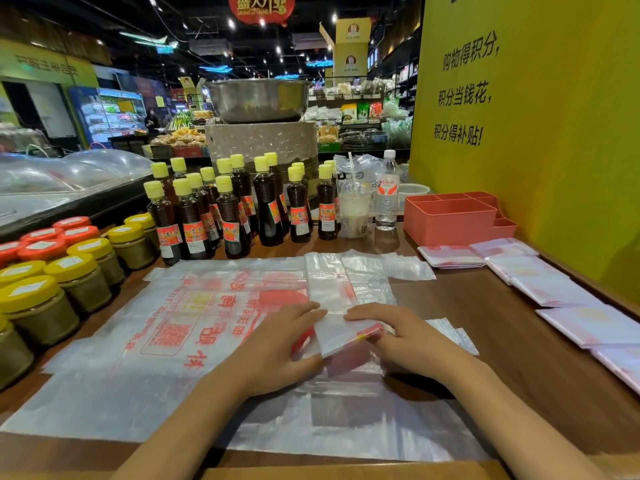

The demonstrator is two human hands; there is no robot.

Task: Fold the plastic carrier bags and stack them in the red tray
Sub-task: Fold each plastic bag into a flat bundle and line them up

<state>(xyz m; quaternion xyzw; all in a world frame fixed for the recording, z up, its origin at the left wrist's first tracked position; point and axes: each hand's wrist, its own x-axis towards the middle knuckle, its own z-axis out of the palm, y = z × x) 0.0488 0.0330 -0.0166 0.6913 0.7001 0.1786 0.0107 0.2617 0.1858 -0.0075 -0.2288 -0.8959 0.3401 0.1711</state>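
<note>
A small folded white-and-red carrier bag (341, 336) lies on top of a spread stack of flat printed carrier bags (180, 317) on the wooden counter (495, 344). My left hand (277, 344) lies flat with straight fingers touching the packet's left edge. My right hand (405, 337) presses on its right side, fingers curved over the fold. The red tray (450, 220), with several compartments, stands at the back right and looks empty from here. Several folded bags (550, 289) lie in a row along the counter's right side.
Dark oil bottles with yellow caps (228, 209) stand behind the bags. Jars with yellow and red lids (59, 271) line the left edge. A drink cup (355, 213) and water bottle (387, 192) stand left of the tray. A yellow wall (540, 133) closes the right.
</note>
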